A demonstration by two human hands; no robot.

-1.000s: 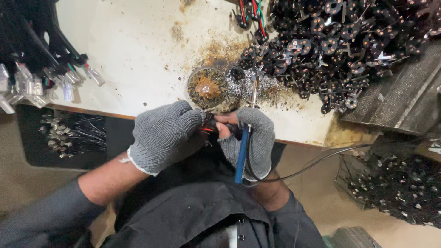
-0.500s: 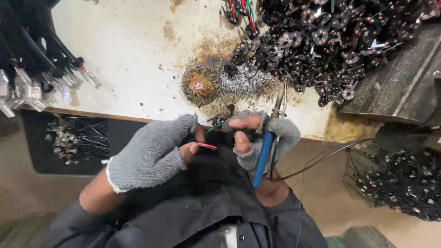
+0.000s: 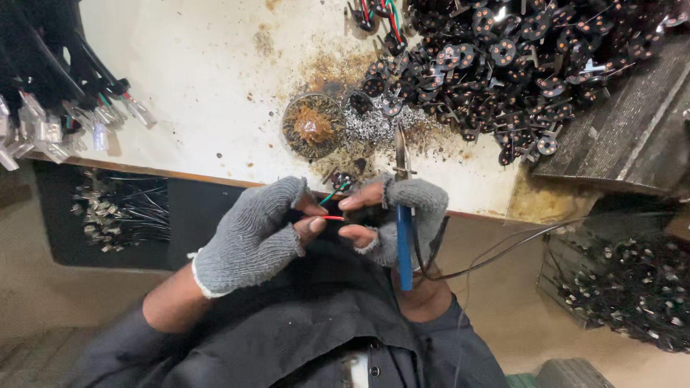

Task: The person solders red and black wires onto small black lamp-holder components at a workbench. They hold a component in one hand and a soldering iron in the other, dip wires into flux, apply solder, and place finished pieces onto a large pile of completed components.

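Ahead of your hands (image 3: pixel 323 226) and to their left, the worktop (image 3: pixel 208 86) lies bare, and a hand can pass there. Directly ahead, a round tin (image 3: pixel 313 126) and a scatter of silver scraps (image 3: pixel 374 129) stand in the way. Ahead and to the right, a heap of black parts (image 3: pixel 517 65) covers the surface. Far to the left, a bundle of cables with clear plugs (image 3: pixel 65 108) overhangs the edge. Black wires (image 3: pixel 503 248) trail off to the right of your hands.

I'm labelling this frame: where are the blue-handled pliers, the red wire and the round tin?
blue-handled pliers (image 3: pixel 405 244), head view, on the blue handle.
red wire (image 3: pixel 332 218), head view, mid-length between fingertips.
round tin (image 3: pixel 313 126), head view, brown centre.
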